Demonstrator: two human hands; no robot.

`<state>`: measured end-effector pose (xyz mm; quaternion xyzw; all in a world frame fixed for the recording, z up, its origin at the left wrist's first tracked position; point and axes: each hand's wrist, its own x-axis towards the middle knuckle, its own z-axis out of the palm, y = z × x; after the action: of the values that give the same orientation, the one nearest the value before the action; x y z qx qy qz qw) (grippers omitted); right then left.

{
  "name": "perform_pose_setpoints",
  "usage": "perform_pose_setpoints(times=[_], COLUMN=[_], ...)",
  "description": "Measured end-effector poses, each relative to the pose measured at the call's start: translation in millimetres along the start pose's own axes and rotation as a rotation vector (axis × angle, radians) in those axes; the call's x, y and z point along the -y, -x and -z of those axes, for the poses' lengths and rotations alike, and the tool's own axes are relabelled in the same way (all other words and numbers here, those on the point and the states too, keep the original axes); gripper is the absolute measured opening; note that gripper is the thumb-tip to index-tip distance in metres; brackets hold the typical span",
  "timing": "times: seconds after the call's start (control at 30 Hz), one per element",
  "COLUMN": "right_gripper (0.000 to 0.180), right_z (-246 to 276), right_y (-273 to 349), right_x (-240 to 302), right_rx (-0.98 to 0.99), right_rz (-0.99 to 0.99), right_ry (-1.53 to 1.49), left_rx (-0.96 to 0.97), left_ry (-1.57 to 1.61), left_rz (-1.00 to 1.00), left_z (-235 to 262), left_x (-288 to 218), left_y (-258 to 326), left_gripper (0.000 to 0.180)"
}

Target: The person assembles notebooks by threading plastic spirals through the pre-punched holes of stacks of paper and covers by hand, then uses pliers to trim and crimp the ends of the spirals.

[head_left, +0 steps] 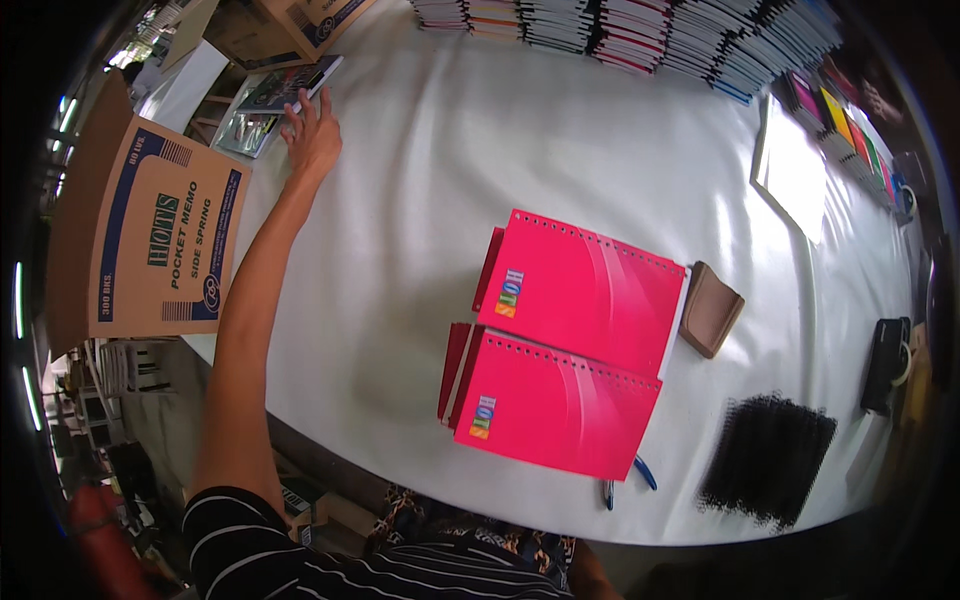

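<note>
My left hand [315,137] reaches to the far left of the table with its fingers spread. Its fingertips are at the edge of a dark printed booklet [285,88], and I cannot tell whether they touch it. Beneath and beside the booklet is a clear plastic tray or packet [247,132]. Two stacks of pink punched notebook covers lie in the middle, a farther stack [590,285] and a nearer stack [560,405]. Blue-handled pliers [645,472] poke out from under the nearer stack. My right hand is out of view; only a bit of arm shows at the bottom.
An open cardboard carton [170,235] stands at the left, another carton [285,30] behind it. Piles of notebooks [630,35] line the far edge. To the right are a brown block [712,310], a pile of black binding wires [768,460] and white sheets [790,170].
</note>
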<state>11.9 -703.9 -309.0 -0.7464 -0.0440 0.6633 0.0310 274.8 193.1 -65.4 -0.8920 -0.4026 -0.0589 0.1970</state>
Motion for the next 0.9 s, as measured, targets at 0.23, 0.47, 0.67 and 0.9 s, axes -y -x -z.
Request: perform_pose_setpoints(times=[0.23, 0.47, 0.67, 0.9], right_gripper=[0.039, 0.039, 0.04, 0.042], right_z=[-17, -30, -37, -25], right_y=[28, 37, 42, 59], right_x=[-4, 8, 10, -9], right_rx=[-0.013, -0.021, -0.043, -0.055], right_rz=[-0.01, 0.0, 0.011, 0.021], right_ry=[-0.033, -0.04, -0.068, -0.064], left_rx=[-0.073, -0.126, -0.184, -0.171], left_ry=[0.421, 0.376, 0.338, 0.311], left_rz=[-0.147, -0.198, -0.212, -0.191], left_z=[17, 31, 34, 16], left_x=[-17, -13, -23, -12], left_y=[137, 171, 167, 166], left_gripper=[0.057, 0.054, 0.057, 0.058])
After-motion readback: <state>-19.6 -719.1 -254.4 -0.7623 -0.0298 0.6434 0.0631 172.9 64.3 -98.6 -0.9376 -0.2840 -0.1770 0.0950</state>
